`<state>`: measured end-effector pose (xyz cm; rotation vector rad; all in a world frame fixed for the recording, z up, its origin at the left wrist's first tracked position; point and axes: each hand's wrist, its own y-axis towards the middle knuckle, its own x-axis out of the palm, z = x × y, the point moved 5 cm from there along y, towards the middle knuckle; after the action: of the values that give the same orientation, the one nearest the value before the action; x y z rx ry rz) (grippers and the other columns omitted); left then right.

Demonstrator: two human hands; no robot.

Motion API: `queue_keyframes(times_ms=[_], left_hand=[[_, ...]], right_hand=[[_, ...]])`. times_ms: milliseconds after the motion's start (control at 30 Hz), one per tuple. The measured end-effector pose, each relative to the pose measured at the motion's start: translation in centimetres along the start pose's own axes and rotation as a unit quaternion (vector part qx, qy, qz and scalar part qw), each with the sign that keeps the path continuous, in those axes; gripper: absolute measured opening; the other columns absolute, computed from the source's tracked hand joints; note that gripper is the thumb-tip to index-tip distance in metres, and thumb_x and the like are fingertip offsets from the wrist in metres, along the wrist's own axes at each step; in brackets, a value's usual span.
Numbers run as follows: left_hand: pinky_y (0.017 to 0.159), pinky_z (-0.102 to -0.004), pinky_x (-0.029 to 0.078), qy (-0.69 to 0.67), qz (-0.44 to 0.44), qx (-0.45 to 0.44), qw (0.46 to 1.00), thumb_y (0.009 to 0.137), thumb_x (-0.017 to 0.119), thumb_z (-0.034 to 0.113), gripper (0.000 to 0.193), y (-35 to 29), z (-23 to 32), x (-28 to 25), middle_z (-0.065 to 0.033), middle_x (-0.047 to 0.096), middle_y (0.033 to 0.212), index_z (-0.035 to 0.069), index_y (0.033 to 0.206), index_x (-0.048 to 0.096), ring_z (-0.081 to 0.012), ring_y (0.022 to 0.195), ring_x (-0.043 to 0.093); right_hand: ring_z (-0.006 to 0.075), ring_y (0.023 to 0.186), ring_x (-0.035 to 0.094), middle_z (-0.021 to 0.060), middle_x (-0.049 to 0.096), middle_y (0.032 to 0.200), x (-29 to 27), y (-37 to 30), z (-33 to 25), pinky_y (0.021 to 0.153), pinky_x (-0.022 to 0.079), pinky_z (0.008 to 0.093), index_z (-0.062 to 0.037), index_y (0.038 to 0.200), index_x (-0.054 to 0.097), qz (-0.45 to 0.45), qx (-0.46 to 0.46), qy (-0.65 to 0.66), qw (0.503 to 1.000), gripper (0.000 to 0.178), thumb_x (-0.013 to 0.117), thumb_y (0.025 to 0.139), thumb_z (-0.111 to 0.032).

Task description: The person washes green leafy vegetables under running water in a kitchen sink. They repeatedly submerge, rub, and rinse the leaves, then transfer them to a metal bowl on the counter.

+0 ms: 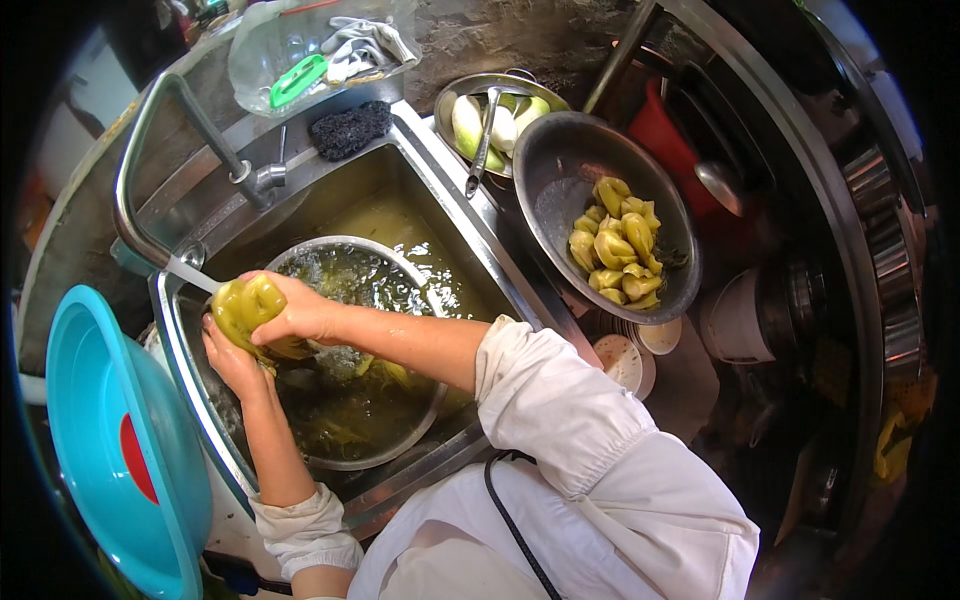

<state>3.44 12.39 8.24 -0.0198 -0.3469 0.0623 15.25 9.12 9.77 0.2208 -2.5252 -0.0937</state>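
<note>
Under the running stream of the faucet (182,120), both my hands hold a yellow-green pickled mustard green (242,306). My left hand (236,362) cups it from below, and my right hand (292,308) grips it from the right side with the fingers wrapped over it. Darker leaves hang beneath, partly hidden by my wrists. Below my hands a steel basin (436,408) sits in the sink (480,240), full of rippling water with more leaves in it. To the right, a large steel bowl (548,190) holds several similar pickled mustard greens (622,242).
A turquoise plastic tub (85,400) stands left of the sink. Behind the sink lie a black scouring pad (350,130) and a clear bag with a green-handled brush (298,82) and gloves (365,48). A steel bowl of pale green vegetables (466,125) carries a spoon (484,145).
</note>
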Motion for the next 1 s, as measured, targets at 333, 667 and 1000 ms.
queue_keyframes(times_ms=[333,667,1000], left_hand=[[0.056,-0.0272,0.044,-0.014,0.014,-0.068,0.997,0.094,0.039,0.031,0.036,0.0,-1.2,-6.0,-0.0079,0.053,0.059,0.001,0.080,0.053,-0.0166,0.055,0.052],[0.076,-0.0380,0.046,0.487,-0.085,0.099,0.864,0.087,0.050,0.031,0.031,-0.9,0.8,-3.9,-0.0177,0.060,0.097,0.005,0.096,0.063,-0.0361,0.090,0.056],[0.065,-0.0484,0.042,0.356,0.008,0.163,0.920,0.094,0.029,0.030,0.045,1.5,3.5,-0.1,-0.0275,0.056,0.081,-0.004,0.077,0.055,-0.0451,0.077,0.053]], right_hand=[[0.0230,0.111,0.047,0.0072,0.049,0.119,-3.6,-1.5,-2.0,0.094,0.038,0.0392,-0.0071,0.129,0.037,0.046,0.094,0.084,0.991,0.070,0.068,0.066,-0.011],[0.0322,0.107,0.051,0.0147,0.052,0.116,-3.5,-0.2,-2.9,0.095,0.038,0.0450,-0.0042,0.122,0.044,-0.067,0.154,0.122,0.978,0.070,0.066,0.055,-0.005],[0.0280,0.111,0.048,0.0117,0.050,0.120,-0.5,0.5,-0.5,0.097,0.035,0.0400,-0.0050,0.127,0.040,-0.042,0.141,0.043,0.988,0.069,0.068,0.064,-0.011]])
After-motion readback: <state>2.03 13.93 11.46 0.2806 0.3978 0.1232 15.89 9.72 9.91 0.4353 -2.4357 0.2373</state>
